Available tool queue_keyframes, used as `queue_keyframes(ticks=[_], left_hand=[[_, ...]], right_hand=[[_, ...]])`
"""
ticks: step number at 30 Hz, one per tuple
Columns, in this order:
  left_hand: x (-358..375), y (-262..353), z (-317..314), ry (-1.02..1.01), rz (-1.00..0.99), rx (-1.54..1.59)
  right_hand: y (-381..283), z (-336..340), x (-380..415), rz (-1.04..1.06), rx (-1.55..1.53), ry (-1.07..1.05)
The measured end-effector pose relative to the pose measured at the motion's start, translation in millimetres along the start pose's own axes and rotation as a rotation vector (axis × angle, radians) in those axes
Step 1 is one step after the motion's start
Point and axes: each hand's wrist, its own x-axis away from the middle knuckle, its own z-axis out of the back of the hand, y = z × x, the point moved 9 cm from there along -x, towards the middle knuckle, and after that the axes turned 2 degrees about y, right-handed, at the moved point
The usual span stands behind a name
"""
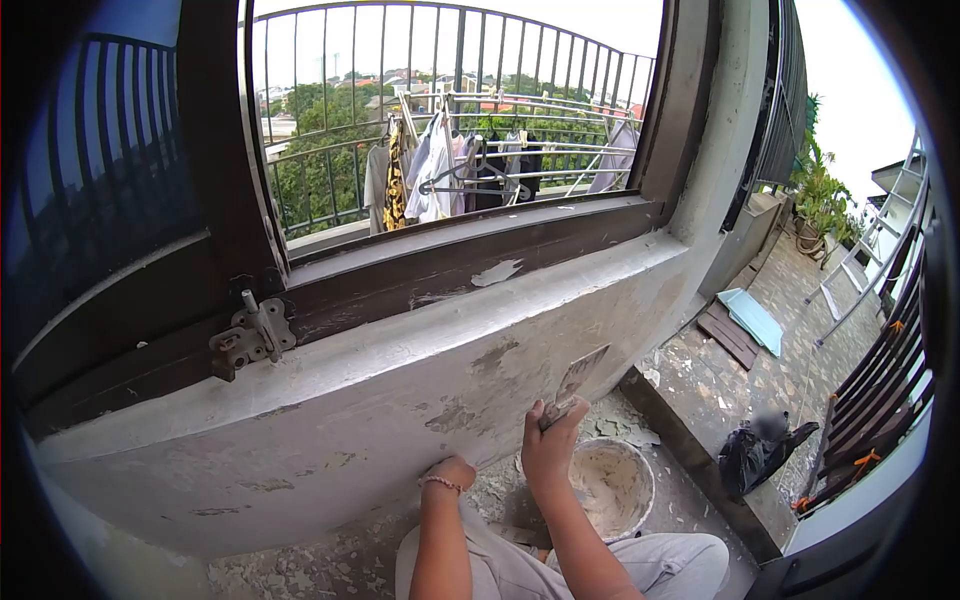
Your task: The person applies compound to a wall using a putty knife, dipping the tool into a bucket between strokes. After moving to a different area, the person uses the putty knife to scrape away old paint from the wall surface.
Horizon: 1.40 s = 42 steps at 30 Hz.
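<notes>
My right hand point(553, 440) is wrapped round the handle of a putty knife point(583, 374), its flat blade tilted up against the low wall point(380, 430). Patches of flaked paint and bare plaster mark that wall. Just below the right hand stands a round bucket point(648, 490) with pale, creamy filler point(605, 485) smeared inside. My left hand point(452, 472), with a beaded bracelet at the wrist, is curled close to the wall above my knee; its fingertips are hidden.
Paint flakes point(300, 570) litter the floor. Above the wall runs a ledge point(400, 345) under a dark frame with a metal bolt point(255, 330). To the right are a raised step point(690, 450), a black plastic bag point(750, 460), a light-blue sheet point(752, 318) and a ladder point(880, 235).
</notes>
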Motion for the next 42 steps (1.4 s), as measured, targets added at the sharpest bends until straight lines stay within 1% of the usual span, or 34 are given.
queue_keyframes(ticks=[1, 7, 11, 15, 17, 20, 23, 26, 29, 31, 32, 33, 35, 37, 38, 39, 40, 42], left_hand=[[3, 3, 4, 0.007, -0.013, -0.008], [12, 9, 11, 0.010, 0.017, -0.080], [9, 6, 8, 0.047, 0.046, -0.086], [5, 3, 5, -0.046, 0.052, -0.029], [-6, -2, -4, -0.059, 0.042, -0.036], [-18, -8, -13, -0.093, 0.053, -0.033], [-29, -14, -22, -0.125, 0.034, -0.015], [-33, -16, -23, -0.144, 0.021, -0.021], [-32, -14, -24, -0.188, 0.014, -0.002], [-37, -12, -29, -0.218, -0.040, -0.032], [-40, -15, -32, -0.231, -0.035, -0.016], [-41, -16, -32, -0.245, -0.029, -0.001], [-29, -15, -28, -0.270, 0.070, 0.118], [-32, -8, -28, -0.249, -0.093, -0.052], [-34, -8, -28, -0.224, -0.100, -0.082], [-33, -7, -28, -0.199, -0.107, -0.112], [-29, -2, -22, -0.163, -0.041, -0.090], [-27, 1, -19, -0.145, 0.024, -0.054]], right_hand=[[-3, 1, -4, 0.032, 0.043, 0.023], [6, -25, -5, -0.030, 0.518, -0.311], [12, -43, 10, -0.054, 0.569, -0.439], [31, -51, 28, -0.067, 0.520, -0.501], [51, -56, 43, -0.080, 0.503, -0.560], [81, -52, 70, -0.069, 0.444, -0.596], [112, -41, 94, -0.092, 0.393, -0.614], [118, -25, 103, -0.159, 0.321, -0.611], [93, -6, 85, -0.170, 0.229, -0.416], [73, -4, 60, -0.126, 0.182, -0.300], [61, -2, 45, -0.105, 0.158, -0.243], [47, -1, 31, -0.059, 0.158, -0.217], [18, 0, 3, 0.034, 0.159, -0.169], [5, -8, -13, 0.015, 0.190, -0.262], [0, -12, -17, 0.006, 0.207, -0.310], [-4, -12, -18, -0.003, 0.237, -0.312], [-7, -12, -16, -0.012, 0.269, -0.314], [-9, -15, -14, -0.031, 0.330, -0.338]])
